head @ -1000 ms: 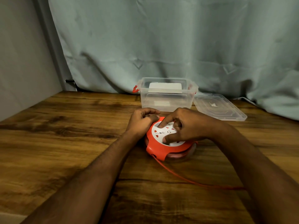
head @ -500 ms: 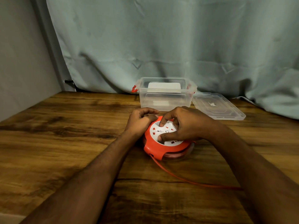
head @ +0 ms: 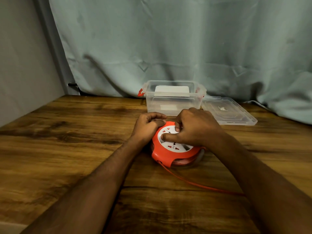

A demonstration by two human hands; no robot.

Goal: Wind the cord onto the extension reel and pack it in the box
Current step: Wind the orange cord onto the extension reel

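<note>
An orange extension reel [head: 166, 155] with a white socket face lies flat on the wooden table [head: 67, 141]. My left hand [head: 147, 126] grips its far left rim with curled fingers. My right hand [head: 194, 128] lies on top, its thumb and fingers curled onto the white centre disc. An orange cord [head: 199, 184] runs from the reel's near side to the right and goes under my right forearm. Behind the reel stands a clear plastic box [head: 172, 100] with red latches, open at the top.
The box's clear lid [head: 228, 111] lies flat to its right. A grey-green curtain [head: 168, 48] hangs along the table's back edge, and a wall closes the left side.
My right hand has turned on the white disc, with the thumb swinging to the left across it. The left hand keeps its hold on the rim.
</note>
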